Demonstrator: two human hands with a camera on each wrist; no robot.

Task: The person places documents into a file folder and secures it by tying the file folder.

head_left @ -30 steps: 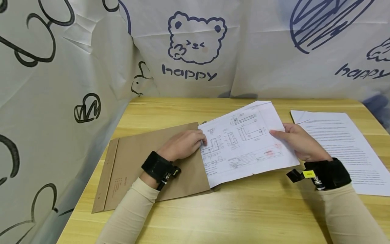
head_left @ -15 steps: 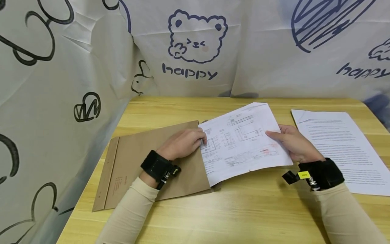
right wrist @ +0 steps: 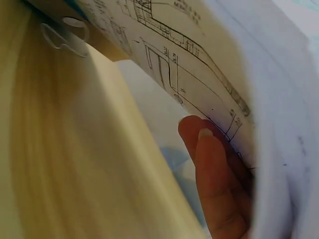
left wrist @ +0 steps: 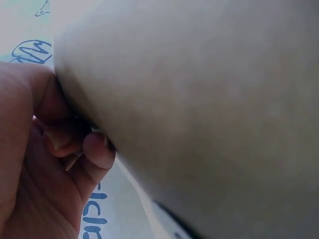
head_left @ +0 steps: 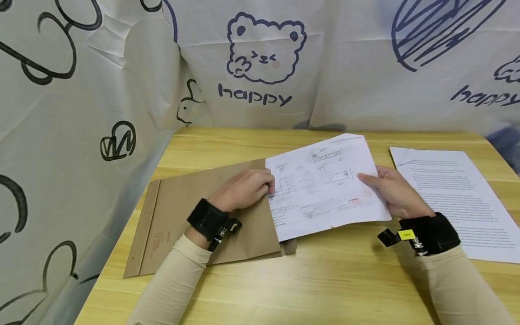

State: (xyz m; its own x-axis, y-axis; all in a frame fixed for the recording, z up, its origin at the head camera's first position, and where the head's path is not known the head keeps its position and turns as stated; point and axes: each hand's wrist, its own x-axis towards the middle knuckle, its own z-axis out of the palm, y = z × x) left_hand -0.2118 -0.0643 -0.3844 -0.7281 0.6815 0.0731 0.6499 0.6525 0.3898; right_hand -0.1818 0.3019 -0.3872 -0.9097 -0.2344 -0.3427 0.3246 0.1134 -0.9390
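Some drawings (head_left: 321,189) jut right from the envelope (head_left: 174,203), long axis slanting away.

Downward head view, close wrist views; head, right wrist sharing drawings (head_left: 331,177)

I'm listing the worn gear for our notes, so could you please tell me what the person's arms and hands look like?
The left sleeve and right sleeve are plain beige. A wide black left wristband and right wristband each carry a small dark device; the right one bears a yellow label, too small to read. The left hand and right hand are gloveless.
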